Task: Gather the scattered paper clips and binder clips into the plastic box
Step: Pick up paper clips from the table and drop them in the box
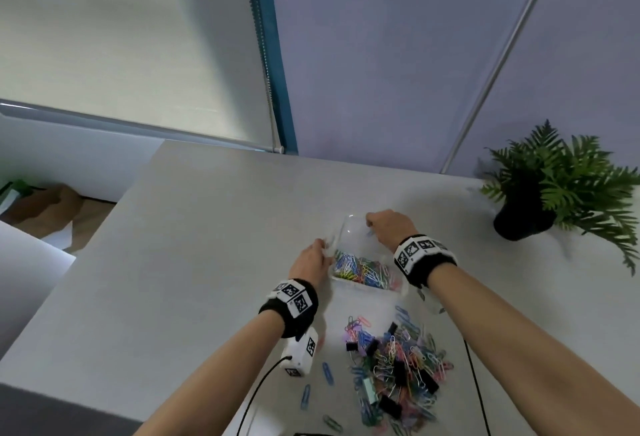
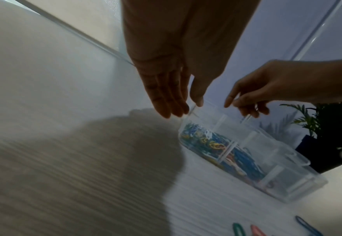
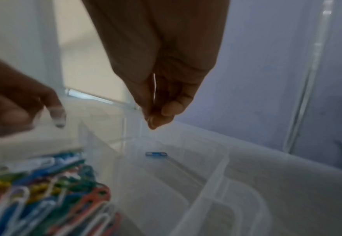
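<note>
The clear plastic box (image 1: 349, 225) (image 2: 277, 167) (image 3: 212, 175) stands on the table just beyond a heap of coloured paper clips and black binder clips (image 1: 394, 366). Its near compartment holds many paper clips (image 1: 363, 271) (image 3: 45, 191). A lone blue clip (image 3: 156, 154) lies in an otherwise bare far compartment. My left hand (image 1: 320, 248) (image 2: 188, 108) holds the box's far left corner, thumb on one side of the wall and fingers on the other. My right hand (image 1: 372, 224) (image 3: 154, 121) pinches the far right rim with curled fingers.
A potted fern (image 1: 554, 193) stands at the table's right, close to my right arm. Loose clips (image 1: 327, 371) (image 2: 237, 230) lie left of the heap. Two black cables (image 1: 478, 383) cross the near table. The table's left edge (image 1: 104, 228) drops to the floor.
</note>
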